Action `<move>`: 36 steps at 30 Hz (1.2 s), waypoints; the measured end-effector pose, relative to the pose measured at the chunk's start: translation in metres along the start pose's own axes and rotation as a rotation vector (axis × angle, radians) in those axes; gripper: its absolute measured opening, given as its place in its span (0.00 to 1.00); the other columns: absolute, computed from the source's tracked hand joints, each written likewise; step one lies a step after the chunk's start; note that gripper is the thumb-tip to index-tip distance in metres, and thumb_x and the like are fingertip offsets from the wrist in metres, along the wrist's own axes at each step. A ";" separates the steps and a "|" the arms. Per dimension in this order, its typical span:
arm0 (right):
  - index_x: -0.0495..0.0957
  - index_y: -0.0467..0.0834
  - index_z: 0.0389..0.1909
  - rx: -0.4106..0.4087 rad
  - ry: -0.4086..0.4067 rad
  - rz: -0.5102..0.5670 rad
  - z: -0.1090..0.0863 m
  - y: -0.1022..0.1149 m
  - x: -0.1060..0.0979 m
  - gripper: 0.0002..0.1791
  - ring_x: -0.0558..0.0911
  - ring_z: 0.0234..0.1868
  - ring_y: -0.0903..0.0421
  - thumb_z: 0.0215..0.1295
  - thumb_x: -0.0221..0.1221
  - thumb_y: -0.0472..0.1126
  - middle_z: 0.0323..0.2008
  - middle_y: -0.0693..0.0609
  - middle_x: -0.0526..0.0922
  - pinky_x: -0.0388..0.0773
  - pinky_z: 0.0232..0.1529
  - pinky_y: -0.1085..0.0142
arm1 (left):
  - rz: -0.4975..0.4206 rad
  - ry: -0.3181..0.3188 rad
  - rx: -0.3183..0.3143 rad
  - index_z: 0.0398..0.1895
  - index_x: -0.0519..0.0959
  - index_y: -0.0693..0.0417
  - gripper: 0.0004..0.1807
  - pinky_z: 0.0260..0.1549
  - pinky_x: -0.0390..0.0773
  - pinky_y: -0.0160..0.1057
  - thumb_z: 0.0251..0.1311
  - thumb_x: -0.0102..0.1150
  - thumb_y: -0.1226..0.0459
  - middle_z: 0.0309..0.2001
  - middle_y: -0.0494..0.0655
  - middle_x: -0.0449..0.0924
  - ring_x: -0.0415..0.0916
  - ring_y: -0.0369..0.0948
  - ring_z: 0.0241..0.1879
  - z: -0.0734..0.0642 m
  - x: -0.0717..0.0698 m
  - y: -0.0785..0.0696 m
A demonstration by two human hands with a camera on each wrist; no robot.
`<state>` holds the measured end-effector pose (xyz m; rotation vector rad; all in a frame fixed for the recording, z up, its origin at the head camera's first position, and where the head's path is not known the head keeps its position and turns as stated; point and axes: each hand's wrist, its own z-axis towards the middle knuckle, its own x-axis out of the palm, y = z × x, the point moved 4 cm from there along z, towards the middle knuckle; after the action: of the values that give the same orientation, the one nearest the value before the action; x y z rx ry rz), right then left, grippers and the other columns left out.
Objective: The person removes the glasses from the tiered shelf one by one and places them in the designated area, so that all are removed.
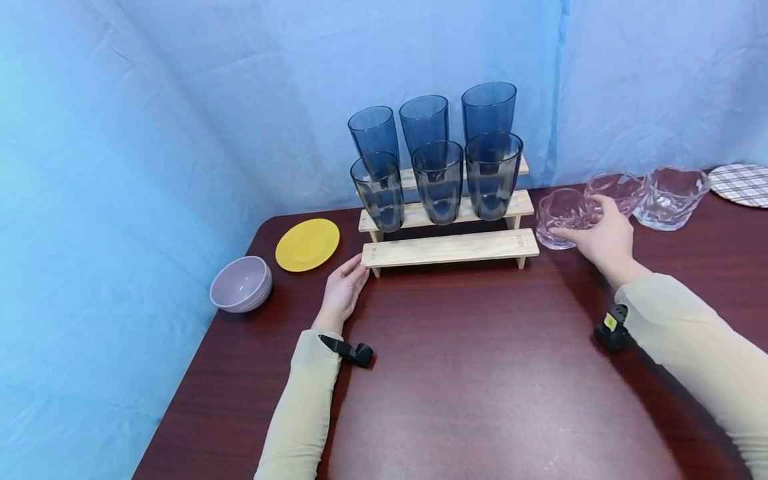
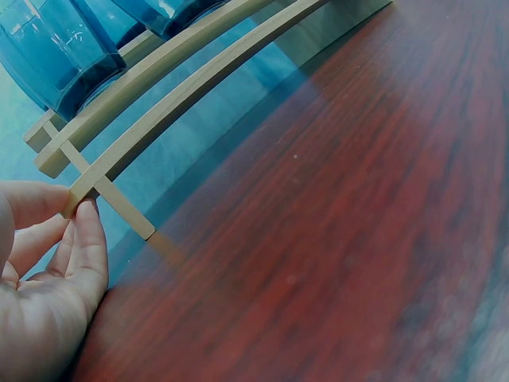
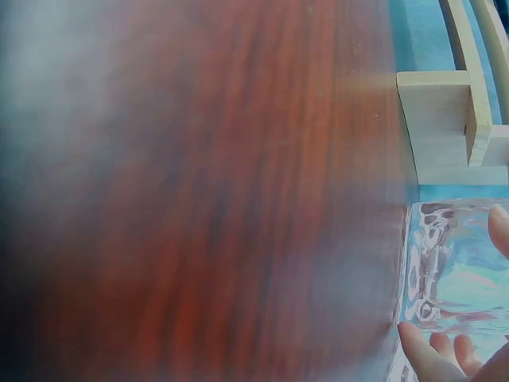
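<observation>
1. The left hand (image 1: 344, 290) reaches the left end of the wooden rack (image 1: 450, 249); its fingers (image 2: 91, 239) pinch the tip of the lowest board — thumb and fingertips meet the wood from opposite faces.
2. The right hand (image 1: 609, 243) grips a clear glass (image 1: 555, 230), its thumb and fingers set apart around the sides. This glass stands on the counter (image 1: 468, 367), just beside the rack's right end.
3. Two more clear glasses (image 1: 672, 200) sit farther right, partly overlapping in the head view; the nearer one is partly hidden behind the right hand.
4. The rack rises in three steps near the counter's far edge. Six blue-tinted tumblers (image 1: 440, 193) stand upright on it — three on the middle board, three on the top one behind.
5. Left of the rack, a yellow plate (image 1: 307, 245) lies near the counter's far corner, and a pale purple bowl (image 1: 241, 285) sits at the left edge.
6. A round checked mat (image 1: 741, 185) shows at the far right, in front of blue cloth (image 1: 180, 133).
</observation>
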<state>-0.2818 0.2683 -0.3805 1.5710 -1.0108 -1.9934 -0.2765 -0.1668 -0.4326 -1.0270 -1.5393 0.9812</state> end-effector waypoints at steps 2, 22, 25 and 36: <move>0.48 0.39 0.72 0.006 -0.010 -0.003 0.001 0.002 0.000 0.54 0.67 0.57 0.33 0.52 0.68 0.53 0.59 0.26 0.66 0.62 0.59 0.41 | -0.001 0.000 -0.003 0.66 0.63 0.68 0.24 0.41 0.77 0.24 0.67 0.45 0.75 0.65 0.63 0.64 0.75 0.31 0.42 0.000 0.000 0.000; 0.46 0.44 0.74 0.119 -0.020 -0.029 0.008 0.007 0.005 0.54 0.58 0.66 0.32 0.54 0.64 0.59 0.67 0.31 0.58 0.58 0.62 0.37 | -0.002 -0.002 -0.001 0.66 0.63 0.68 0.24 0.41 0.77 0.23 0.67 0.45 0.76 0.65 0.63 0.64 0.75 0.30 0.41 0.001 0.000 0.000; 0.45 0.44 0.74 0.121 -0.019 -0.037 0.008 0.007 0.006 0.54 0.57 0.67 0.31 0.54 0.64 0.60 0.69 0.31 0.55 0.57 0.61 0.36 | -0.002 0.001 0.005 0.66 0.63 0.69 0.24 0.41 0.77 0.23 0.67 0.45 0.76 0.65 0.64 0.64 0.75 0.31 0.41 0.001 0.000 0.000; 0.44 0.45 0.74 0.124 -0.014 -0.054 0.009 0.007 0.008 0.53 0.56 0.67 0.31 0.55 0.62 0.61 0.69 0.30 0.54 0.58 0.59 0.33 | 0.000 0.000 -0.010 0.67 0.63 0.67 0.24 0.42 0.77 0.24 0.67 0.46 0.75 0.66 0.62 0.64 0.74 0.32 0.44 0.000 0.000 0.000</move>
<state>-0.2933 0.2610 -0.3793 1.6668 -1.1291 -2.0145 -0.2768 -0.1670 -0.4327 -1.0331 -1.5459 0.9748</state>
